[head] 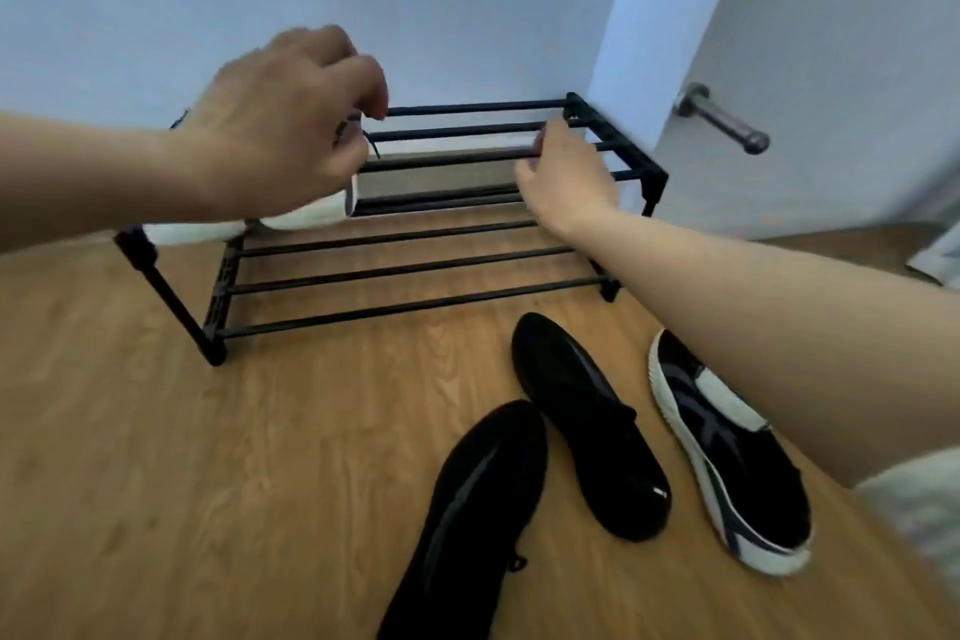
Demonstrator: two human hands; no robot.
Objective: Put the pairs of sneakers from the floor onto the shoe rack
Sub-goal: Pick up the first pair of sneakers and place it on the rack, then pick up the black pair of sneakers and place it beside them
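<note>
At upper left, the left hand (275, 120) hovers over 2 white-soled sneakers (306, 213) on the shoe rack (415, 270)'s top tier, its grip curled; whether it pinches anything I cannot tell. The right hand (566, 177) grips a top bar at center. 3 dark sneakers (587, 421) lie on the floor (208, 483), lower right.

Both bare forearms are reaching forward. The left hand (283, 120) is hanging palm down, fingers curled and pinched together; the right hand (563, 172) is lying loosely curled, knuckles up.
</note>
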